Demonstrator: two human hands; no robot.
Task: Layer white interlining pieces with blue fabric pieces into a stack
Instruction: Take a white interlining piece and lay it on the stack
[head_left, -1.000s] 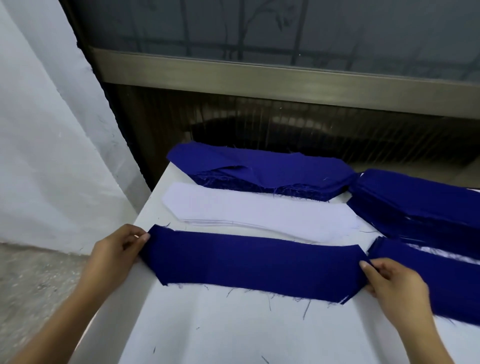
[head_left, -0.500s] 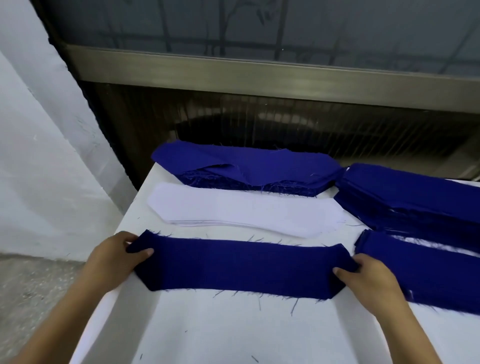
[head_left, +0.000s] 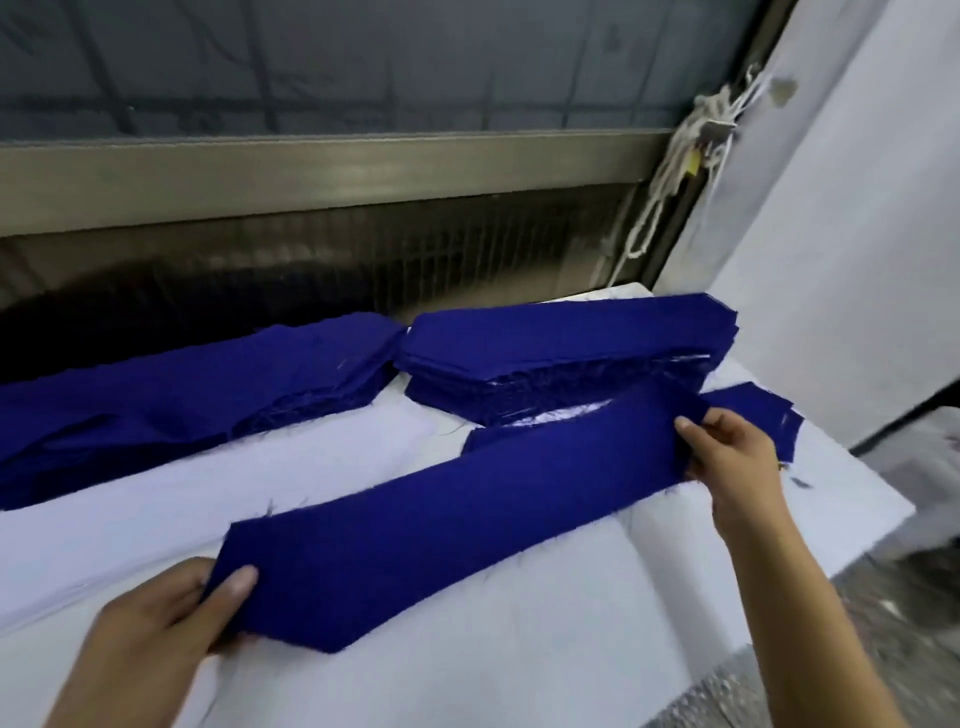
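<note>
Across the white desk (head_left: 519, 665), a long dark-blue fabric strip with pointed ends (head_left: 467, 525) is stretching between both hands, just beside the flat pile of white interlining pieces (head_left: 208, 499); fingers of the left hand (head_left: 166, 618) are clamping its near end, those of the right hand (head_left: 732, 457) its far end.

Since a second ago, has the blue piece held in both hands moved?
Yes. The blue piece has shifted right: it lay alongside the white interlining pile, and its right end now overlaps the near-right stack.
</note>
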